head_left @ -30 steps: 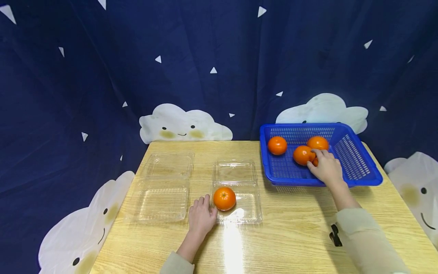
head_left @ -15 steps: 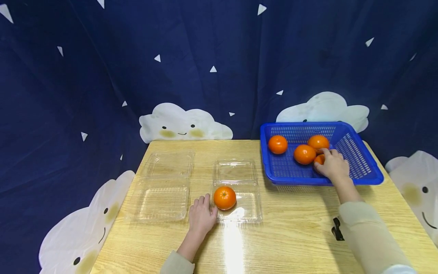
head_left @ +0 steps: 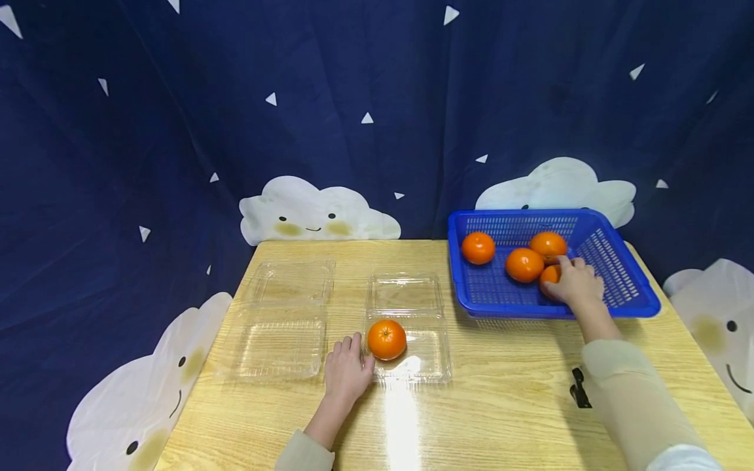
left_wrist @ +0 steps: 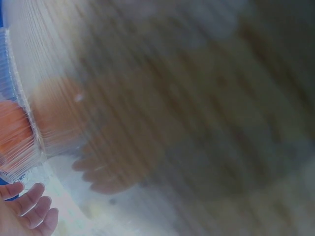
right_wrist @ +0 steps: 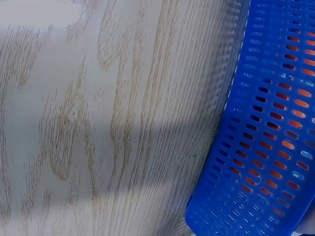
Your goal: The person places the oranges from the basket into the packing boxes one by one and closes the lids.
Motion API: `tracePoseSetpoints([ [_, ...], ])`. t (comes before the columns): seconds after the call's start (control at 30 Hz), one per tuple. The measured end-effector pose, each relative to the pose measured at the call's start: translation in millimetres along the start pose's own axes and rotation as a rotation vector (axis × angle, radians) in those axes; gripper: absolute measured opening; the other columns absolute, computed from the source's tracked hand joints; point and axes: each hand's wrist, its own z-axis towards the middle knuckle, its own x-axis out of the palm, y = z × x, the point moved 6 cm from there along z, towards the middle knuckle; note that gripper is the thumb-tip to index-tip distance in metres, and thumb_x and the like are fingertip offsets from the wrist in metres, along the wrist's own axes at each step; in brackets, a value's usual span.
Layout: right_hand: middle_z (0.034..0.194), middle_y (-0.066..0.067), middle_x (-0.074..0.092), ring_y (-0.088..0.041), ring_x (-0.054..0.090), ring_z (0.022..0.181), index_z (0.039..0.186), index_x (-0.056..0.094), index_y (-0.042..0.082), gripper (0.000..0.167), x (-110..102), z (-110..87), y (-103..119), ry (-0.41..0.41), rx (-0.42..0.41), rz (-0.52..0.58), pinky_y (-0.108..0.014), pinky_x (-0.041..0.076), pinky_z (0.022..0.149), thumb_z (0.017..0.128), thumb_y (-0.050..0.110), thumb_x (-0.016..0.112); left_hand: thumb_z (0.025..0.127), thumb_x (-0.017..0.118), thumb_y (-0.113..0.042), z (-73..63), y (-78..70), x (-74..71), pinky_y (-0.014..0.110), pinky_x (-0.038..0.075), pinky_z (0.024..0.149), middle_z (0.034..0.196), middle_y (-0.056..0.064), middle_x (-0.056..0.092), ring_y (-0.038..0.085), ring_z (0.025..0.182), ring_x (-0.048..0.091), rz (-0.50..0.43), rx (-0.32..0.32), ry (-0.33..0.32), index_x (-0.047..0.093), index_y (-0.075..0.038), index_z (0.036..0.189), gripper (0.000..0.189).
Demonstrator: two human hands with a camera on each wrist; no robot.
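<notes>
In the head view my right hand (head_left: 578, 285) reaches into the blue basket (head_left: 633, 288), its thumb and fingers around an orange (head_left: 548, 282) that it partly hides. Two more oranges lie close by: one (head_left: 525, 265) to the left and one (head_left: 548, 246) behind. My left hand (head_left: 347, 373) rests at the left edge of a clear plastic clamshell box (head_left: 427, 356), fingers loosely bent. An orange (head_left: 387, 340) sits in the left part of that box's base. The left wrist view has my left fingers (left_wrist: 34, 206) beside the box's ridged wall.
A second clear clamshell box (head_left: 279, 350) lies unfolded at the left of the wooden table (head_left: 489, 418). Another orange (head_left: 478, 248) lies in the basket's back left. Behind the table hangs a dark blue curtain (head_left: 330, 78). The right wrist view looks at the basket's slotted side (right_wrist: 256, 132).
My right hand has shifted slightly right within the basket, and more of the orange at its fingers now shows. The left hand has stayed in place.
</notes>
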Motion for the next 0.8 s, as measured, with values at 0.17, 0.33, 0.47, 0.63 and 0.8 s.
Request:
tracePoseSetpoints([
  [0.17,0.12,-0.039,0.026,-0.058,0.028,0.107,0.13,0.03,-0.003,0.069,1.0,0.8,1.0,0.011,0.009,-0.001,-0.068,0.027,0.084,0.078,0.033,0.059,0.078,0.05,-0.032,-0.3,0.4,0.3,0.037,0.043,0.065,0.098,0.01,0.059,0.027,0.084,0.053,-0.002,-0.007,0.005,0.054,-0.007,0.115,0.045],
  [0.33,0.119,-0.04,0.026,-0.059,0.028,0.106,0.129,0.029,-0.003,0.069,3.8,1.4,-1.1,0.035,0.021,-0.006,-0.068,0.028,0.083,0.078,0.032,0.059,0.078,0.05,-0.032,-0.6,0.8,0.1,0.037,0.043,0.066,0.099,0.01,0.059,0.026,0.085,0.053,0.001,-0.01,0.011,0.054,-0.007,0.116,0.045],
  [0.47,0.117,-0.04,0.026,-0.059,0.03,0.104,0.13,0.028,-0.004,0.07,6.6,3.1,-2.7,0.055,0.03,-0.012,-0.067,0.03,0.08,0.079,0.031,0.059,0.078,0.05,-0.032,-0.4,1.0,-0.5,0.036,0.043,0.065,0.098,0.009,0.058,0.026,0.084,0.053,0.004,-0.009,0.012,0.053,-0.007,0.115,0.045],
  [0.63,0.116,-0.041,0.025,-0.06,0.032,0.101,0.131,0.026,-0.004,0.07,8.0,3.3,-2.0,0.078,0.046,0.008,-0.066,0.033,0.077,0.079,0.029,0.06,0.078,0.05,-0.032,-0.3,1.0,-0.6,0.036,0.043,0.066,0.098,0.009,0.059,0.026,0.084,0.053,0.007,-0.012,0.017,0.053,-0.007,0.115,0.045],
  [0.8,0.112,-0.04,0.026,-0.06,0.034,0.098,0.13,0.026,-0.004,0.07,8.9,3.6,-1.6,0.073,0.045,0.021,-0.065,0.035,0.074,0.078,0.028,0.061,0.079,0.05,-0.032,-0.2,0.6,-0.5,0.037,0.043,0.068,0.101,0.01,0.059,0.026,0.086,0.053,0.003,-0.019,0.025,0.053,-0.007,0.117,0.046],
])
